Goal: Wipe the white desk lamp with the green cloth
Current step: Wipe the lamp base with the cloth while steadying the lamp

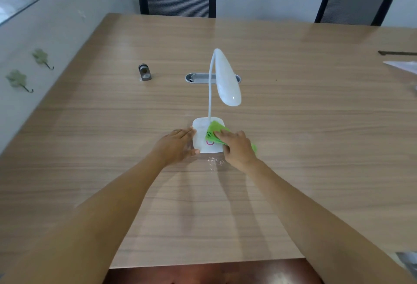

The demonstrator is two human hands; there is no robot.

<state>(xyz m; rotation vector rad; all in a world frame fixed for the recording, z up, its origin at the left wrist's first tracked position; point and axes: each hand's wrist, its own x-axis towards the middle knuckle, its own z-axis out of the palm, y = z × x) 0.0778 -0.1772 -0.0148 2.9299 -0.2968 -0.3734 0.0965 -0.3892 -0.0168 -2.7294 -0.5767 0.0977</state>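
Head view: right hand [237,148] fingers press green cloth [214,133] onto lamp base [200,140]; left hand [178,146] flat beside.

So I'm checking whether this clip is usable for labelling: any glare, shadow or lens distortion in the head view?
Head view: the wide-angle lens bows the table edges; daylight leaves a soft sheen on the wood and a small highlight on the lamp head; faint forearm shadows fall below the left hand and right hand; the green cloth and lamp base read clearly.
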